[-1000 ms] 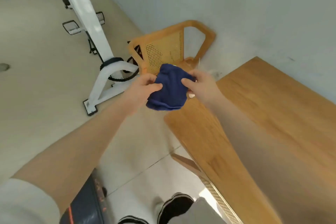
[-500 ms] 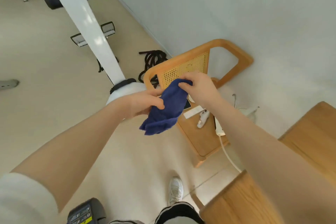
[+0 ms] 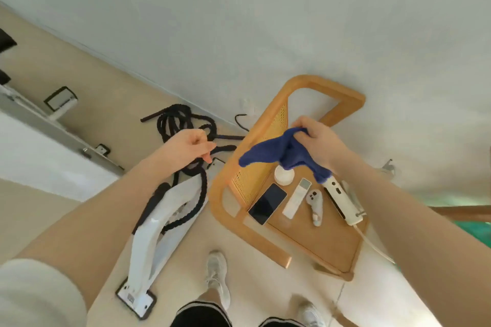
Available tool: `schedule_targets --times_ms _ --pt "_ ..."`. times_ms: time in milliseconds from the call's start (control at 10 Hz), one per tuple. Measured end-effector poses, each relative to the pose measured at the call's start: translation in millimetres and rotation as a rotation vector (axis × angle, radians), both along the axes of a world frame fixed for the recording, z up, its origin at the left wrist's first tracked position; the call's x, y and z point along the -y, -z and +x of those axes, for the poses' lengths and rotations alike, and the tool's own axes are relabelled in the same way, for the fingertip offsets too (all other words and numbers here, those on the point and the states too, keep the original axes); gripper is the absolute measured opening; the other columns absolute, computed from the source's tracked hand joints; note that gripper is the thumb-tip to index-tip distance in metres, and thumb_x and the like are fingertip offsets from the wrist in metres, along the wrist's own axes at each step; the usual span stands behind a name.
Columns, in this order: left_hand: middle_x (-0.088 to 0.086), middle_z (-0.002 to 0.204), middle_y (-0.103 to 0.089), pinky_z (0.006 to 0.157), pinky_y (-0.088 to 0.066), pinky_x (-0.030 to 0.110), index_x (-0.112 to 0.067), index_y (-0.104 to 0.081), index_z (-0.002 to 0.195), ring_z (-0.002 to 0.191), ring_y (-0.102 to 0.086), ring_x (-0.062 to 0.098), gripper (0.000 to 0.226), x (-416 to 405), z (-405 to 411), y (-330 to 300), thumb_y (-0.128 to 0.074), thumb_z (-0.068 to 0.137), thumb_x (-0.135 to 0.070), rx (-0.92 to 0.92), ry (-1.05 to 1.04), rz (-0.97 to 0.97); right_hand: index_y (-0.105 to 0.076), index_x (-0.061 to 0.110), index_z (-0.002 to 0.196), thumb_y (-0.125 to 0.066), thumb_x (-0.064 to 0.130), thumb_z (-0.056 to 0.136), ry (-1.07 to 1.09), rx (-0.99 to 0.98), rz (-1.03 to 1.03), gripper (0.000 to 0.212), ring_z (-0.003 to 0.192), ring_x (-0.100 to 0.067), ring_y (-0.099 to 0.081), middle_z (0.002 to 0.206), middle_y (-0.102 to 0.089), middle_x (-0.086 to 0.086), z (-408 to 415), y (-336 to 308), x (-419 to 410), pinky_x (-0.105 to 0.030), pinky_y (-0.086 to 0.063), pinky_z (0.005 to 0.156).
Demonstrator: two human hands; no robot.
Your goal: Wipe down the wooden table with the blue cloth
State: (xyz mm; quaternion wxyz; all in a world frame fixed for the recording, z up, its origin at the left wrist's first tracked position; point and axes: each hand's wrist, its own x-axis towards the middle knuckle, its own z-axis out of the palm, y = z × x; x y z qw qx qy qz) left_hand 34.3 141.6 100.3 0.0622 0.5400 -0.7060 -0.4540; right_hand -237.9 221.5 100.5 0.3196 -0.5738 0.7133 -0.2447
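Released by the left hand (image 3: 191, 146), now loosely curled and empty, the blue cloth (image 3: 284, 155) hangs from the clenched right hand (image 3: 316, 142) above the wooden chair (image 3: 329, 236).

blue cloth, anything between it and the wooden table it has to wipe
Nothing visible blocks it, but the table is almost out of view. The blue cloth hangs from the right hand above the chair; the left hand has let go.

My right hand (image 3: 316, 143) gripped the dark blue cloth (image 3: 281, 155), soft, matt and nappy. The light wooden chair (image 3: 313, 236) had a smooth satin seat and a woven cane back. On it lay a glossy black-glass phone (image 3: 267, 203) and a matt white plastic remote (image 3: 296, 198). The coiled black rope (image 3: 183, 125) looked coarsely braided.
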Motion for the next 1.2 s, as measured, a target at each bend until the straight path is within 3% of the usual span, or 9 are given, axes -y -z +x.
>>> schedule_targets --times_ms 100,200,300,400,500,600,800,1000,1200 --pt "-0.009 0.115 -0.061 0.097 -0.041 0.028 -0.027 -0.056 0.104 0.110 -0.055 0.007 0.024 38 -16 12 -0.067 0.083 -0.029 -0.128 0.132 0.084 -0.056 0.015 0.098 -0.042 0.009 0.094 -0.089 0.018 0.055 0.016 0.080 -0.017 -0.054 0.086 -0.062 -0.002 34 -1 27 -0.013 -0.039 0.067" --pt "-0.023 0.128 -0.045 0.098 -0.030 0.011 -0.030 -0.041 0.132 0.118 -0.038 -0.008 0.063 56 -47 11 -0.071 0.079 -0.013 -0.244 0.400 0.145 -0.061 0.021 0.095 -0.045 0.008 0.092 -0.004 0.141 0.029 0.021 0.089 -0.016 -0.057 0.092 -0.065 0.002 54 -12 55 -0.022 -0.042 0.080" --pt "-0.035 0.115 -0.046 0.087 -0.032 0.000 -0.038 -0.044 0.126 0.105 -0.043 -0.020 0.055 73 -63 12 -0.068 0.082 -0.014 -0.255 0.562 0.141 -0.065 0.020 0.088 -0.048 0.008 0.088 0.091 0.293 0.018 0.021 0.090 -0.017 -0.061 0.089 -0.068 0.000 61 -28 74 -0.029 -0.048 0.084" --pt "-0.022 0.092 -0.062 0.078 -0.046 0.012 -0.038 -0.057 0.098 0.087 -0.057 -0.007 0.022 94 -56 10 -0.069 0.081 -0.029 -0.161 0.651 0.138 -0.066 0.018 0.077 -0.051 0.002 0.087 0.198 0.484 0.023 0.024 0.077 -0.013 -0.060 0.075 -0.066 0.003 62 -43 80 -0.027 -0.047 0.077" --pt "-0.004 0.081 -0.061 0.072 -0.050 0.032 -0.025 -0.055 0.092 0.074 -0.058 0.012 0.027 113 -43 5 -0.067 0.077 -0.045 -0.074 0.733 0.132 -0.070 0.021 0.067 -0.056 0.012 0.079 0.322 0.734 0.039 0.020 0.073 -0.015 -0.061 0.071 -0.067 0.000 59 -52 81 -0.029 -0.049 0.074" --pt "-0.007 0.080 -0.064 0.071 -0.050 0.028 -0.028 -0.055 0.091 0.076 -0.062 0.012 0.010 128 -30 -2 -0.063 0.085 -0.031 -0.061 0.744 0.202 -0.071 0.019 0.063 -0.056 0.010 0.082 0.398 0.839 0.085 0.026 0.071 -0.016 -0.063 0.069 -0.068 -0.003 57 -53 82 -0.033 -0.049 0.075" --pt "-0.014 0.116 -0.061 0.096 -0.043 0.033 -0.030 -0.055 0.121 0.109 -0.056 0.011 0.027 172 -23 31 -0.044 0.097 -0.025 0.031 0.591 0.182 -0.065 0.003 0.088 -0.054 0.018 0.084 0.593 0.429 0.391 0.018 0.081 -0.026 -0.055 0.084 -0.059 -0.015 38 -2 100 -0.039 -0.046 0.076" --pt "0.006 0.153 -0.024 0.113 -0.022 0.034 -0.013 -0.025 0.146 0.140 -0.024 0.022 0.048 130 -53 109 -0.036 0.100 -0.022 0.094 0.651 0.015 -0.035 0.014 0.140 -0.051 0.037 0.089 0.537 -0.188 0.634 0.058 0.131 -0.034 -0.032 0.145 -0.032 -0.014 63 70 87 -0.044 -0.030 0.107" --pt "0.009 0.157 -0.010 0.103 -0.031 0.032 -0.008 -0.022 0.146 0.139 -0.026 0.025 0.053 96 -61 113 -0.038 0.099 -0.025 0.310 0.785 0.032 -0.047 0.017 0.131 -0.047 0.028 0.092 0.640 0.050 0.554 0.041 0.110 -0.027 -0.052 0.131 -0.049 -0.010 80 60 40 -0.031 -0.042 0.083"
